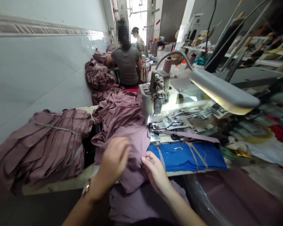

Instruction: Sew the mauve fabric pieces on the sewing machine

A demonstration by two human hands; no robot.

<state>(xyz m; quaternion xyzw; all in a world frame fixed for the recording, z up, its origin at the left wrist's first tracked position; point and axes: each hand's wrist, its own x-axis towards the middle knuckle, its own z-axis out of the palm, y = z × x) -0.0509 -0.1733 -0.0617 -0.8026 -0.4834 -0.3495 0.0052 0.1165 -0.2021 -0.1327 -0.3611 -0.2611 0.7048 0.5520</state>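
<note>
A mauve piece of fabric [138,141] lies in front of the sewing machine [159,103], its far edge reaching the needle area. My right hand [155,171] pinches the near right edge of this fabric between thumb and fingertips. Over the fabric's left part is my left hand [115,157], blurred, with its fingers bent; whether they grip cloth cannot be made out. A narrow mauve strip [195,137] runs from the right into the machine's metal guide. More mauve cloth [121,106] is heaped behind the piece, and another mauve cloth [141,204] hangs below the table edge.
A tied bundle of mauve pieces [49,141] lies at the left by the tiled wall. A blue padded bundle [188,157] sits along the table's front edge. A lit lamp [224,91] overhangs the machine. Ahead, a person [126,62] sits beside piled cloth [100,75].
</note>
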